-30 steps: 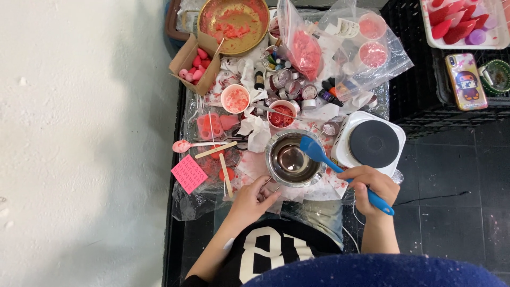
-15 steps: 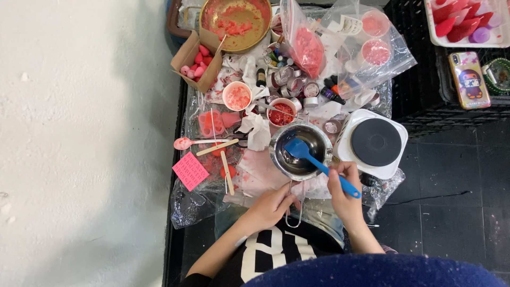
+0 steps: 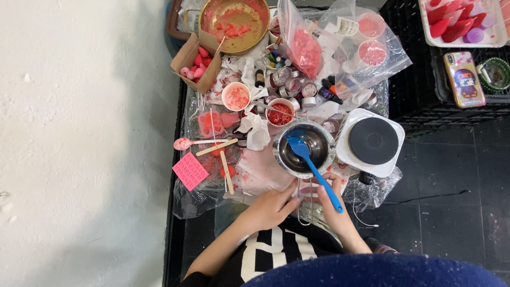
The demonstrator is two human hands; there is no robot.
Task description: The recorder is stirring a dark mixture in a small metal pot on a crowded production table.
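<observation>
We see the blue spatula with its wide end down inside the shiny metal pot. The pot looks almost empty, so it seems the scraping is far along, but we cannot tell how much is left on the walls. The spatula's long line runs from the pot's middle down and to the right, and the handle end points toward our body. Our right hand, just below the pot, is closed around the handle. Our left hand, below the pot and a bit left, holds the pot's wire handle with bent fingers. Right of the pot sits the white hot plate. Left of the pot lie wooden sticks and a pink note.
</observation>
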